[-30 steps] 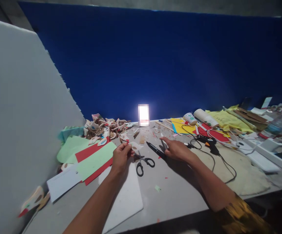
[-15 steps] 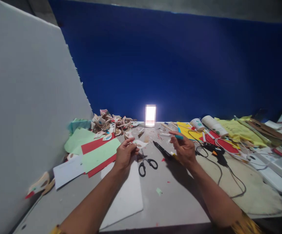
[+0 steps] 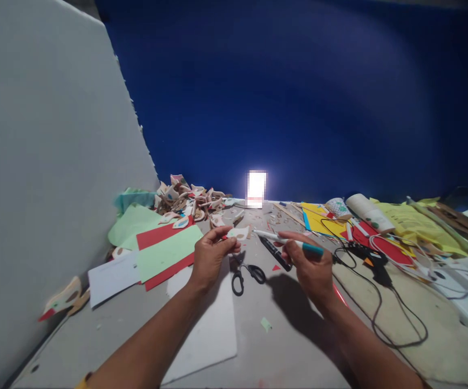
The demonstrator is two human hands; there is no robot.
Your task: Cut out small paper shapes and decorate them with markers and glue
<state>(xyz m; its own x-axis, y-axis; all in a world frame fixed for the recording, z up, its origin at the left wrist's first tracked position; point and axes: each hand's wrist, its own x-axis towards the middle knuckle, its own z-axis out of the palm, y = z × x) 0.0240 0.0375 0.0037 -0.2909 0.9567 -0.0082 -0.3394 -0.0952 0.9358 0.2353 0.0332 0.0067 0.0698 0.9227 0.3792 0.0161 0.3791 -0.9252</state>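
Note:
Between the thumb and fingers of my left hand [image 3: 213,256] is a small white paper cutout [image 3: 239,233] with a bit of red by the fingertips. My right hand [image 3: 309,267] grips a white marker [image 3: 274,236] with a teal end, its tip pointing left near the cutout. Below the marker lies a black pen-like tool [image 3: 274,253]. Black-handled scissors [image 3: 248,274] rest on the table between my hands, their blades partly hidden. A white sheet [image 3: 207,329] lies under my left forearm.
At the back left is a heap of bird-shaped cutouts [image 3: 191,200]. Green paper [image 3: 171,254] and red paper [image 3: 148,241] lie left of my hand. On the right are a black glue gun [image 3: 373,262] with looping cords, paper rolls [image 3: 369,212] and yellow sheets [image 3: 415,227].
My right hand has turned and brought the marker closer to the cutout, its tip now facing left. My left hand still holds the cutout. The camera view has shifted slightly.

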